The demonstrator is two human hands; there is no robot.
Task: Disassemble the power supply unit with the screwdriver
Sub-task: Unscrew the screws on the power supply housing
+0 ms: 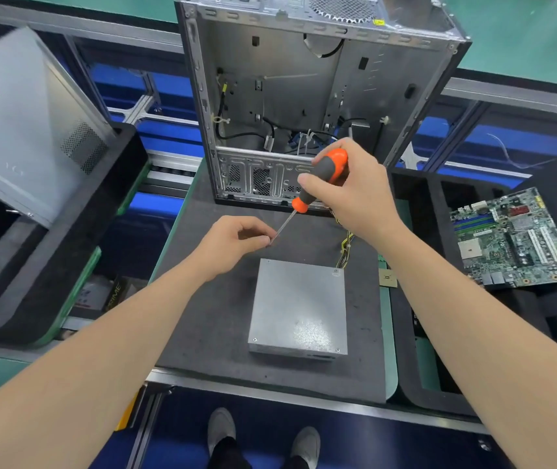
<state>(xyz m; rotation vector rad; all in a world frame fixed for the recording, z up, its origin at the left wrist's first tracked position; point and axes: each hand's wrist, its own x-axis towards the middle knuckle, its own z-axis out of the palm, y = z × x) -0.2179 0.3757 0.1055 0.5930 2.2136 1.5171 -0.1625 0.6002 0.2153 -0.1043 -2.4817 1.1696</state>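
Lower centre of the frame: power supply unit (299, 306), a plain grey metal box, lying flat on the dark foam surface (216, 299). Small screw heads (255, 340) near its corners. Off its upper right corner, a bundle of yellow and black cables (344, 248), disappearing under the right forearm.

Just above the box in the frame and apart from it: screwdriver (324, 177), shaft slanting down to the left. Wrapped round its orange-and-grey handle, the right hand (354, 194). At the tip end of the shaft, the left hand (236, 242), fingers curled, thumb and forefinger pinching the metal. Screw at the tip or not: impossible to tell.

Upper centre: open computer case (304, 79), standing at the far end of the same surface, interior mostly bare metal with loose wires low down. Upper left: grey side panel (23, 120) with a perforated vent, tilted over the black foam left tray (77, 231). Right edge: green motherboard (513, 238) lying on the black right tray (415, 204). Just right of the box, a small square chip (388, 277). Bottom centre: a pair of light shoes (223, 431).
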